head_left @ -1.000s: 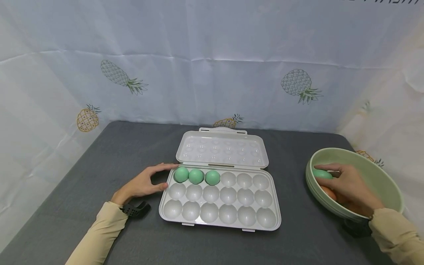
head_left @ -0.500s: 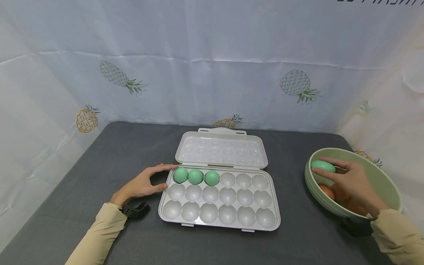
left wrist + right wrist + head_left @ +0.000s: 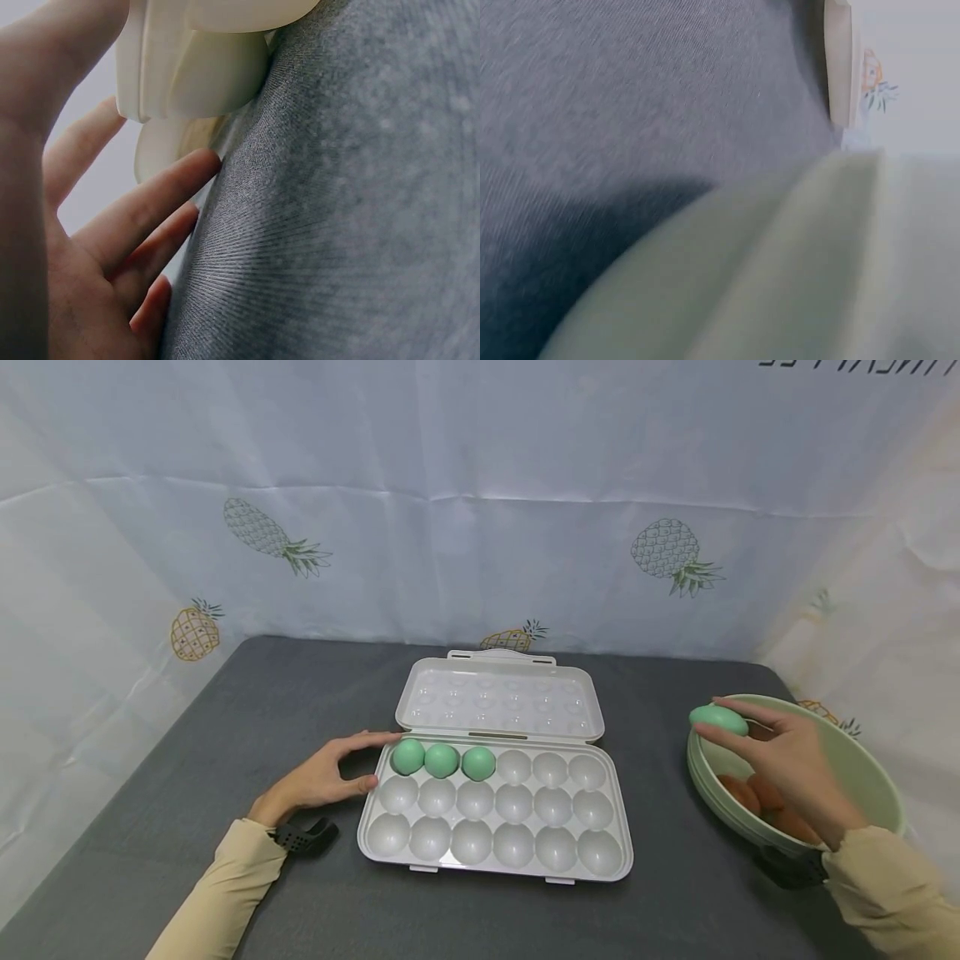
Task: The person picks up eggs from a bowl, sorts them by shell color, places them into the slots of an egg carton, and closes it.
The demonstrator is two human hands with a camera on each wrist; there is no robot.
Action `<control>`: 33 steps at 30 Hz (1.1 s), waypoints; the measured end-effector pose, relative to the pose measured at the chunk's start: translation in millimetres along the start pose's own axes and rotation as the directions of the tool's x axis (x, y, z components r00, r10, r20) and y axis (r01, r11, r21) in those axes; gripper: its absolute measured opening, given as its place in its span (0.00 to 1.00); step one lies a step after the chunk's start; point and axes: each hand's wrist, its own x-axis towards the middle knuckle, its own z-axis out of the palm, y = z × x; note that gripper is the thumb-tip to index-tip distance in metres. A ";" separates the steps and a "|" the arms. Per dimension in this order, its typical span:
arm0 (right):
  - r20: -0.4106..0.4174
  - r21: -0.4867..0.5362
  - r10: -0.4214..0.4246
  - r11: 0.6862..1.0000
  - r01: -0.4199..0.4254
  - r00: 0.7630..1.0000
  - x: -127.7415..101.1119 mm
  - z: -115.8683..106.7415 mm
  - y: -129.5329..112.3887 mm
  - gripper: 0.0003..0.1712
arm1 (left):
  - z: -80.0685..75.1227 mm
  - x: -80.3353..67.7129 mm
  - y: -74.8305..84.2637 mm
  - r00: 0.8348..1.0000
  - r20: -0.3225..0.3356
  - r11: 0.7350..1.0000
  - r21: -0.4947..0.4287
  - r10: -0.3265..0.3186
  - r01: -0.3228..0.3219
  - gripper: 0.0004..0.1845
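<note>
An open white egg tray (image 3: pixel 495 852) lies on the grey table, with three green eggs (image 3: pixel 441 760) in the left cups of its back row. My left hand (image 3: pixel 324 775) rests with straight fingers against the tray's left edge (image 3: pixel 161 67). At the right, my right hand (image 3: pixel 780 756) pinches a green egg (image 3: pixel 718 719) just above the near left rim of a pale green bowl (image 3: pixel 862 768). Several brown eggs (image 3: pixel 757 795) lie inside that bowl. The right wrist view shows only the blurred bowl rim (image 3: pixel 795 262) and the table.
The tray's lid (image 3: pixel 501 700) lies open toward the back. A white cloth with pineapple prints (image 3: pixel 480 502) hangs behind and at both sides. Grey tabletop (image 3: pixel 660 752) separates the tray from the bowl.
My right hand has lifted a green egg out of the bowl, up and slightly left over its rim. The left hand and the tray have stayed put.
</note>
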 end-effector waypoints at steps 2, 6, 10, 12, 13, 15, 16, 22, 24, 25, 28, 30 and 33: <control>-0.001 0.006 0.002 1.000 -0.002 1.000 1.6 3.8 -4.0 0.33 | -0.1 0.1 0.2 1.000 0.002 1.000 0.002 -0.004 0.004 0.34; 0.028 -0.002 0.022 1.000 -0.022 0.999 3.9 9.0 -12.2 0.34 | -0.1 0.2 1.0 1.000 0.008 1.000 0.002 -0.017 0.017 0.34; 0.034 0.009 0.015 1.000 -0.015 0.999 7.4 17.9 -20.4 0.34 | -0.2 0.0 1.5 1.000 0.008 1.000 -0.001 -0.020 0.020 0.34; 0.013 0.036 -0.022 0.999 0.022 1.000 10.6 25.1 -23.7 0.33 | -0.1 -0.1 1.6 1.000 0.006 1.000 -0.004 -0.018 0.018 0.34; 0.004 0.044 -0.045 0.998 0.045 0.999 12.1 28.8 -25.2 0.32 | 0.0 -0.3 1.5 1.000 0.005 1.000 -0.007 -0.015 0.015 0.34; -0.008 0.074 -0.086 0.994 0.087 0.996 15.1 36.1 -28.2 0.30 | 0.0 -0.6 1.7 1.000 0.003 1.000 -0.014 -0.011 0.011 0.33; -0.006 0.095 -0.093 0.991 0.093 0.996 16.5 39.4 -30.1 0.30 | 0.0 -0.7 1.8 1.000 0.003 1.000 -0.018 -0.009 0.009 0.33; 0.021 0.200 -0.103 0.975 0.097 0.994 24.0 57.4 -44.9 0.31 | 0.1 -0.9 2.4 1.000 0.002 1.000 -0.028 -0.006 0.006 0.33; 0.023 0.201 -0.120 0.973 0.113 0.993 25.8 63.1 -49.9 0.30 | 0.2 -0.8 2.0 1.000 0.001 1.000 -0.027 -0.004 0.004 0.33; 0.026 0.200 -0.131 0.972 0.123 0.991 26.5 65.8 -52.1 0.30 | 0.2 -0.8 1.9 1.000 0.001 1.000 -0.026 -0.004 0.004 0.33; 0.032 0.204 -0.160 0.967 0.150 0.987 28.3 74.2 -57.8 0.30 | 0.3 -0.8 0.8 1.000 0.002 1.000 -0.018 -0.004 0.004 0.33; 0.040 0.221 -0.177 0.961 0.165 0.983 30.1 79.9 -60.7 0.30 | 0.1 -0.7 0.7 1.000 0.001 1.000 -0.015 -0.006 0.006 0.33; 0.050 0.245 -0.183 0.955 0.165 0.982 33.1 87.8 -64.3 0.31 | 0.7 -0.6 0.1 1.000 0.001 1.000 -0.014 -0.009 0.009 0.33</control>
